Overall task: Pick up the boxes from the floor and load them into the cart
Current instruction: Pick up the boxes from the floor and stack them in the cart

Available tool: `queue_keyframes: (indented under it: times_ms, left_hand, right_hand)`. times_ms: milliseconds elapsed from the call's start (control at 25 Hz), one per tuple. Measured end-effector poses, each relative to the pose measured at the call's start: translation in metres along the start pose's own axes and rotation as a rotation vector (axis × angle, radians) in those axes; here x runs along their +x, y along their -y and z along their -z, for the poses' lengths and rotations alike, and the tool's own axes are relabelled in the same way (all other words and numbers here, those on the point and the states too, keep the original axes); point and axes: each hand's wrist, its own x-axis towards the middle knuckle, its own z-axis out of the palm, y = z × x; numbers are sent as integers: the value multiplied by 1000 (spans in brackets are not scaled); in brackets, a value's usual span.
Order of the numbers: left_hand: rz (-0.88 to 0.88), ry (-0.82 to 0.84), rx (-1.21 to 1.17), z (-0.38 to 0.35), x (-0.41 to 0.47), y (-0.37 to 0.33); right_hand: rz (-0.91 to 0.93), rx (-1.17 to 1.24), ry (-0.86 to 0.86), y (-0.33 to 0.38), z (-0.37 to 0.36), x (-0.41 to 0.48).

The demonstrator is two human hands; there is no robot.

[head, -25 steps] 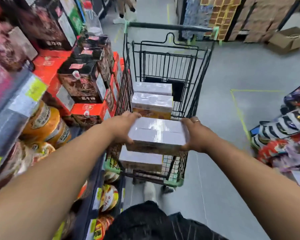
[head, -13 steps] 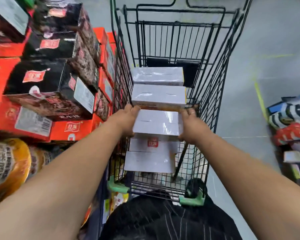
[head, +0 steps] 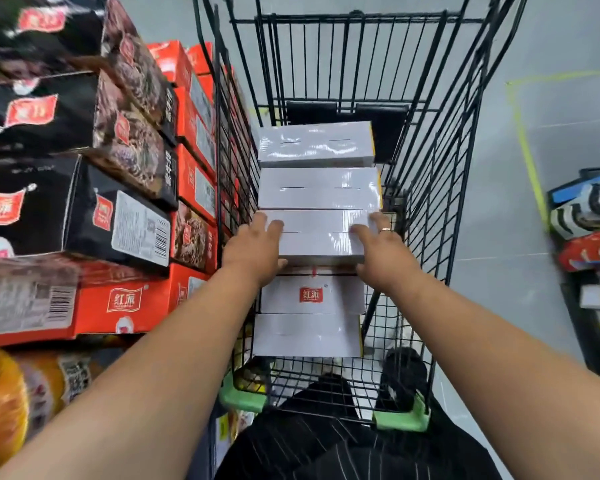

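The white box (head: 321,237) is clasped at its two ends inside the cart (head: 433,202). The left hand (head: 252,249) is set on one end and the right hand (head: 383,249) on the other, with fingers laid across the top face and thumbs tucked against the near edge. A ring (head: 385,230) is worn on the right hand. Just beyond the fingertips, two more white boxes (head: 319,188) are lined up, the nearer one touching the clasped box. Below the wrists, a logo box (head: 312,294) and a plain box (head: 307,336) are seen lower in the basket. Outward of the left hand, black and red cartons (head: 94,216) are stacked beside the cart wall. Outward of the right hand, the grey floor (head: 499,98) is marked with yellow tape (head: 530,161).
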Motion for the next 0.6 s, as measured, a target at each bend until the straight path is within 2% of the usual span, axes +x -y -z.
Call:
queue_keyframes:
  times_ms: [120, 280, 600]
  left_hand:
    - [4, -8, 32, 3, -3, 2]
    - [-59, -50, 8, 12, -6, -12]
    - [-382, -185, 58, 36, -37, -97]
  right_hand:
    - [-12, -5, 4, -3, 7, -3]
    - [-42, 62, -74, -8, 19, -19]
    - [-221, 184, -292, -57, 57, -114]
